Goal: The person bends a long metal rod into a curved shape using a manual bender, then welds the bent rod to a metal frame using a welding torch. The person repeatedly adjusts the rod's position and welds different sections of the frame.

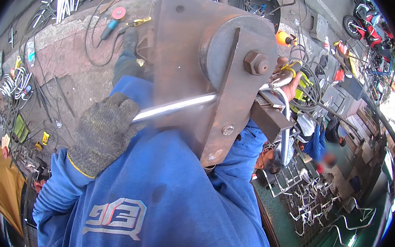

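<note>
My left hand (pixel 106 130), in a dark knitted glove with a yellow hem, is closed around a straight shiny metal tube (pixel 175 108). The tube slants up to a rusty tube bender, passing under its flat lever bar (pixel 225 93). A round steel die (pixel 217 44) and a large nut (pixel 256 63) sit on the bender's base plate (pixel 178 43). Beyond the die, my right hand (pixel 291 87) shows partly, fingers curled at a shiny bent metal tube (pixel 282 79). A dark and yellow piece (pixel 295 66) lies against those fingers; its kind is unclear. A steel angle block (pixel 272 120) juts out below.
An angle grinder (pixel 108 29) and its cord lie on the ground at the left. An orange bottle (pixel 284 38) stands behind the bender. Coiled cables (pixel 309 83) and several bent tube frames (pixel 312 202) are at the right, with other people (pixel 316 144) nearby.
</note>
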A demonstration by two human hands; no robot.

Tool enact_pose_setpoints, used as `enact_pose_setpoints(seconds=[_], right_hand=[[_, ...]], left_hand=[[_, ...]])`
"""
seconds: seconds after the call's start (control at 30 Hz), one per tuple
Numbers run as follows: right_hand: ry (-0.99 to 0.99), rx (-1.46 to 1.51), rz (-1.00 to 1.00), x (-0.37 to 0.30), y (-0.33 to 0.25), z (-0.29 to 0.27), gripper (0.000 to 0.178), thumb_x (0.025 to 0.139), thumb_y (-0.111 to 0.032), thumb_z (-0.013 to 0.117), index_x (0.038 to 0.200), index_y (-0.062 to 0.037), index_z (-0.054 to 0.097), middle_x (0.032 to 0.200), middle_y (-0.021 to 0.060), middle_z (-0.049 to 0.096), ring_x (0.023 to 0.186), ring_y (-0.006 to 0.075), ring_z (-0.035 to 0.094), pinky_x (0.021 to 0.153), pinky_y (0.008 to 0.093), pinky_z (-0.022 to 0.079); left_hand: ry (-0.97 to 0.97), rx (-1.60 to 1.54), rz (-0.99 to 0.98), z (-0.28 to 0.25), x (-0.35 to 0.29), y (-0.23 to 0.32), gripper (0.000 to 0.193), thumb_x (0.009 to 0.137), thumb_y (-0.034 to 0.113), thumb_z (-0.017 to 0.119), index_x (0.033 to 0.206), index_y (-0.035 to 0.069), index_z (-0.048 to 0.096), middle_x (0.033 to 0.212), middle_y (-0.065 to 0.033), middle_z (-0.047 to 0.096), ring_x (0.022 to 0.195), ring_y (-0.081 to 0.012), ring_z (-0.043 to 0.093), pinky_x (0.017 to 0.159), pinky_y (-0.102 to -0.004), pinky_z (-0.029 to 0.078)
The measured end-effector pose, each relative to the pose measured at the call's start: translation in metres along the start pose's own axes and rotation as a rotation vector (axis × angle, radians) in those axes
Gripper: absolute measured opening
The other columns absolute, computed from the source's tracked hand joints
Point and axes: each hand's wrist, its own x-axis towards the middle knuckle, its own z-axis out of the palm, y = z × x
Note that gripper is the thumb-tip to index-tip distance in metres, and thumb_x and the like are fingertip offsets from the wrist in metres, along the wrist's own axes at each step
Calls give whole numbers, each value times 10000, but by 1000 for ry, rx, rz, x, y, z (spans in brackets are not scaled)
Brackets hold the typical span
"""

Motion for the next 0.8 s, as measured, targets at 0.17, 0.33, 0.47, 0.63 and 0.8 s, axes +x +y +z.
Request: enact_pose_setpoints(seconds=[0.17, 0.33, 0.47, 0.63, 0.8], right_hand=[[50, 23, 211, 6, -14, -14, 693, 885, -597, 674, 1176, 26, 592, 1184, 220, 657, 1063, 331, 670, 933, 479, 579], [258, -352, 68, -37, -38, -11, 884, 897, -588, 655, 1419, 73, 385, 1369, 275, 532, 1274, 388, 541, 1074, 557, 459], [173, -231, 0, -85, -73, -14, 756, 948, -465, 586, 1438, 68, 366, 1382, 276, 524, 1330, 395, 497, 1159, 594, 325], [302, 17, -57, -78, -91, -12, 472, 920, -288, 572, 1278, 15, 524, 1217, 200, 614, 1217, 346, 552, 1108, 550, 348], [100, 243, -77, -76, -112, 4, 227, 889, -153, 594, 1073, -20, 597, 854, 26, 678, 772, 182, 614, 820, 428, 501]], left_hand=[[-72, -4, -11, 1, -1, -3, 326, 838, 298, 758, 948, 37, 595, 898, -163, 606, 819, -382, 647, 684, -476, 500], [-120, -109, 4, -4, -1, -7, 354, 876, 392, 709, 935, 58, 611, 827, -183, 615, 768, -388, 648, 677, -485, 499], [-208, -156, 18, -6, 3, -10, 381, 885, 442, 688, 920, 67, 628, 815, -188, 639, 756, -398, 655, 683, -496, 507], [-193, -263, 22, -4, 1, -6, 394, 889, 452, 684, 920, 61, 646, 835, -190, 652, 773, -394, 665, 690, -486, 520], [-227, -310, 30, 2, -4, -5, 386, 886, 444, 691, 918, 62, 651, 839, -185, 656, 771, -380, 670, 687, -476, 525]])
